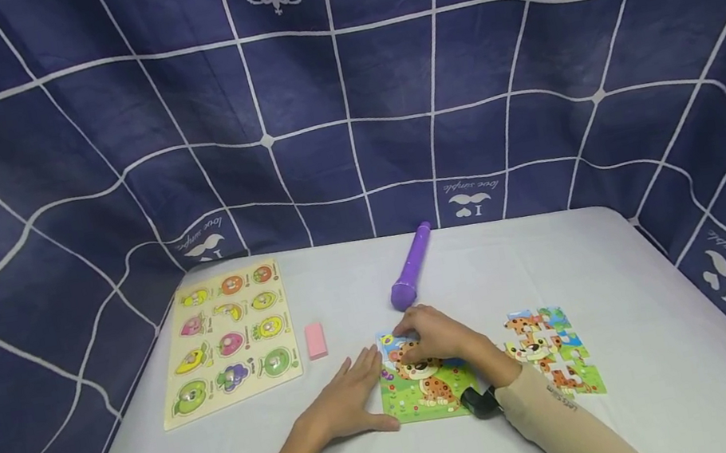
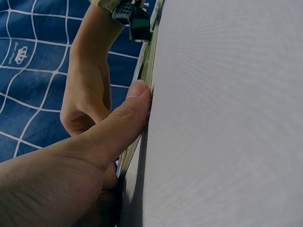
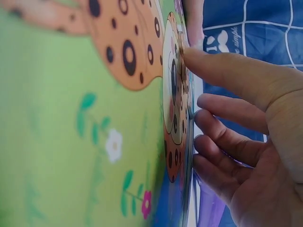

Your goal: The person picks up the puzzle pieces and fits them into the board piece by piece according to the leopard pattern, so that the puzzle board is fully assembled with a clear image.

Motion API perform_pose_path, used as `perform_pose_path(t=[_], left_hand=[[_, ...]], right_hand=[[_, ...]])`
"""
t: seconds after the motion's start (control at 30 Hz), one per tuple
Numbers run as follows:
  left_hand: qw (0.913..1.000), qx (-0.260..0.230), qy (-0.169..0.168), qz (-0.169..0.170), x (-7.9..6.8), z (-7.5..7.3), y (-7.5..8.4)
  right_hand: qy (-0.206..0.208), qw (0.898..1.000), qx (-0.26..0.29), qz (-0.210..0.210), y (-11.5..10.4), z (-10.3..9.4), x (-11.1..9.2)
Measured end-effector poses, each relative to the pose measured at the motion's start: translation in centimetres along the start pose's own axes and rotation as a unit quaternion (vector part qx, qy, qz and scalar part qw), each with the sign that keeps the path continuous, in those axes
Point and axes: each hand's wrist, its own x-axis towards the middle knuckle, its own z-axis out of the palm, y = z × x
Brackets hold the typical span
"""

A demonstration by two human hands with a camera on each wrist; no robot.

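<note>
A picture puzzle board (image 1: 403, 405) with a spotted leopard cub on green grass lies in front of me. My left hand (image 1: 350, 399) rests flat at its left side, fingertips along the edge; in the left wrist view, its thumb (image 2: 125, 113) lies against the board's rim. My right hand (image 1: 436, 335) reaches over the upper part of the board. Between its thumb and fingers it pinches a thin puzzle piece (image 3: 181, 61) over the cub's head, the thumb tip against it. The other fingers (image 3: 213, 127) bend toward the board's far edge.
Several loose, partly joined puzzle pieces (image 1: 581, 370) lie to the right, beside my right forearm. A purple toy microphone (image 1: 414, 266) lies beyond the board. To the left are a pink block (image 1: 315, 341) and a wooden fruit puzzle (image 1: 218, 398). A dark blue curtain (image 1: 341, 101) hangs behind the table.
</note>
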Motion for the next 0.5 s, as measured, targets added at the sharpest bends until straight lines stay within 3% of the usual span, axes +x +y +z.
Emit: perform_pose_path(t=[0.5], left_hand=[[1.0,0.003,-0.001,0.002,-0.09,-0.12,0.12]], right_hand=[[0.003,1.0,-0.013,-0.002,-0.09,0.12,0.19]])
